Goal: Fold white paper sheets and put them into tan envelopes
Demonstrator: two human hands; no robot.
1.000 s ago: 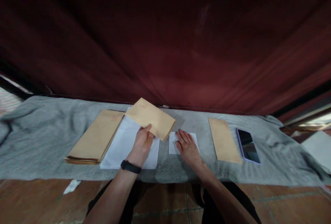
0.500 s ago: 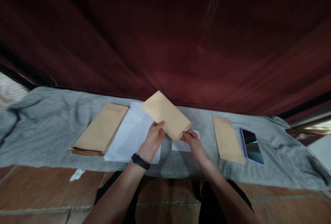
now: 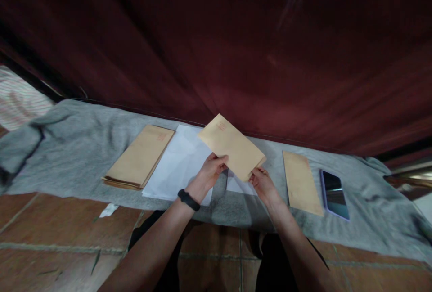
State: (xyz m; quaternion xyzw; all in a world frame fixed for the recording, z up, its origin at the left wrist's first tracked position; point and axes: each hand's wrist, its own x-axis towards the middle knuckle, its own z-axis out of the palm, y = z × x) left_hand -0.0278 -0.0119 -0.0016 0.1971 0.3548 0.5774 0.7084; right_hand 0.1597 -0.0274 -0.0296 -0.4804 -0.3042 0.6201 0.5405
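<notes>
A tan paper envelope [image 3: 236, 146] with faint red print at its upper left corner is held tilted above the grey cloth. My left hand [image 3: 211, 171] pinches its lower left edge, thumb on top. At the lower right end, my right hand [image 3: 263, 184] grips the envelope by its flap side with closed fingers. Under the envelope, partly hidden, lies a small white sheet [image 3: 240, 186]. Left of my hands is a stack of larger white paper [image 3: 175, 166], and beyond it a pile of tan envelopes [image 3: 138, 157].
On the right, a single tan envelope [image 3: 302, 184] lies flat beside a phone [image 3: 335, 194] in a purple case. Grey cloth [image 3: 74, 148] covers the long surface, with a dark red drape [image 3: 216, 58] behind. A white scrap [image 3: 108, 210] is on the tiled floor.
The view has tilted and shifted slightly. Both hands keep hold of the envelope, which sits a little farther right in view; its angle is about the same.
</notes>
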